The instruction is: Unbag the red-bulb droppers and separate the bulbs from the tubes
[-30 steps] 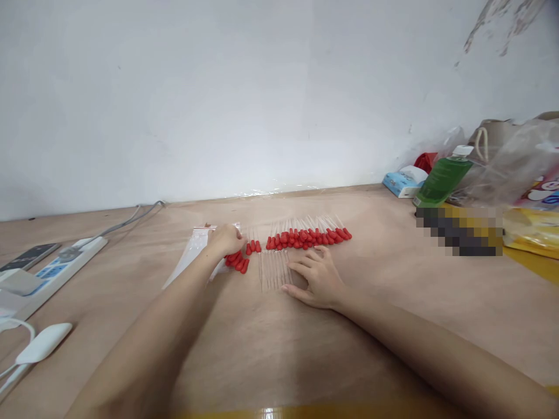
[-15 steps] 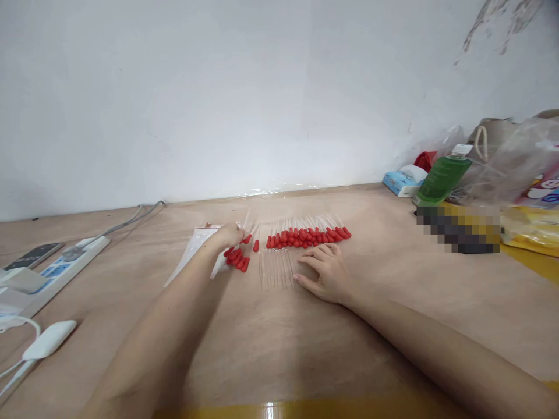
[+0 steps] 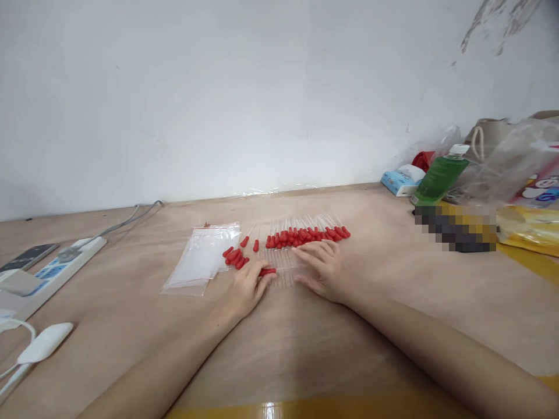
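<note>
My left hand [image 3: 250,284] is closed on a red rubber bulb [image 3: 268,272], which lies sideways between thumb and fingers above a row of clear thin tubes [image 3: 283,280]. My right hand [image 3: 322,269] rests at the right end of these tubes, thumb and fingers apart. I cannot tell whether its fingertips touch a tube. Behind it lies a long row of droppers [image 3: 301,235] with red bulbs toward me and clear tubes pointing at the wall. Two more droppers [image 3: 256,244] lie left of that row. Several loose red bulbs [image 3: 234,256] are heaped beside my left hand.
Clear plastic zip bags [image 3: 196,262] lie left of the bulbs. A white power strip [image 3: 65,270] with cables and a phone [image 3: 28,256] are at far left. On the right stand a green bottle [image 3: 441,177], a tissue pack [image 3: 399,181] and plastic bags [image 3: 502,163].
My left hand has let go of a dropper beside the row and come back toward me and right, now with a red bulb in it. My right hand has hardly moved.
</note>
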Motion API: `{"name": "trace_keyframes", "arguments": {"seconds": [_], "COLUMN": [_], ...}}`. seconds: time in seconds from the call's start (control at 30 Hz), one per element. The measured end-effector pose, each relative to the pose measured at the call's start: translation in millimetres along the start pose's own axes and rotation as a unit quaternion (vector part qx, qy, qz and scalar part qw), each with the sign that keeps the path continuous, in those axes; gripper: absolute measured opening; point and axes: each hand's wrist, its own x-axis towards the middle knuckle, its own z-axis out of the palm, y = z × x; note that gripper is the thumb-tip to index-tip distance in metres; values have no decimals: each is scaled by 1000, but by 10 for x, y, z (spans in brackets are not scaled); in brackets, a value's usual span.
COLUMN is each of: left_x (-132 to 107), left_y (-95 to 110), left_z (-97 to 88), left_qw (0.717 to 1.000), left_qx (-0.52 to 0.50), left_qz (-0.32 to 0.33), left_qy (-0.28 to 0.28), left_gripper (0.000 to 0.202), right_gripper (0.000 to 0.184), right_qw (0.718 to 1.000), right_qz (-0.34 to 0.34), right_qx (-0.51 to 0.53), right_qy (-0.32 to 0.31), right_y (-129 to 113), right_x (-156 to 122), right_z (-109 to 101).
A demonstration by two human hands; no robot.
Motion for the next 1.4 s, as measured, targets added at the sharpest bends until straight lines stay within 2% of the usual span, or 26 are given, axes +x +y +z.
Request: {"name": "trace_keyframes", "arguments": {"seconds": [0.1, 0.17, 0.43, 0.67, 0.8, 0.93, 1.0, 1.07, 1.13, 1.2, 1.23, 1.3, 1.4], "left_x": [-1, 24, 24, 26, 1, -100, -125, -94, -10, 96, 145, 221, 274], "left_y": [42, 52, 56, 92, -10, -127, -108, -81, -128, -291, -407, -659, -938], "left_z": [51, 53, 8, 8, -32, -136, -166, -190, -241, -334, -391, -496, -581], "left_qw": [999, 999, 996, 992, 991, 996, 998, 999, 996, 980, 968, 949, 937], "left_qx": [1, 13, 55, 70, 80, 83, 42, 1, -8, 15, 27, 18, 17], "left_qz": [37, 45, 64, 96, 92, 28, 28, 16, -55, -175, -232, -313, -345], "left_qy": [-11, -14, -34, -43, -49, 5, 21, 38, 72, 93, 88, 27, -51], "left_gripper": [12, 15, 18, 18, 20, 16, 10, 15, 22, 25, 25, 28, 30], "right_gripper": [24, 18, 18, 18, 23, 32, 28, 23, 22, 24, 24, 21, 15], "right_qw": [999, 998, 996, 995, 992, 994, 995, 996, 997, 997, 997, 998, 996], "right_qz": [-36, -42, -68, -64, -53, 29, 52, 51, 55, 65, 67, 63, 40], "right_qx": [2, 3, 12, 51, 69, 68, 63, 50, 30, 9, -1, -25, -74], "right_qy": [-34, -38, -48, -60, -88, -75, -62, -54, -46, -32, -23, -7, 15], "right_y": [-35, -60, -70, -98, -33, 157, 222, 236, 214, 184, 171, 156, 137], "right_x": [10, 13, -11, -7, -25, -104, -142, -165, -172, -170, -167, -154, -107], "right_z": [7, 18, -34, -45, -94, -169, -179, -168, -146, -116, -98, -53, 26]}}
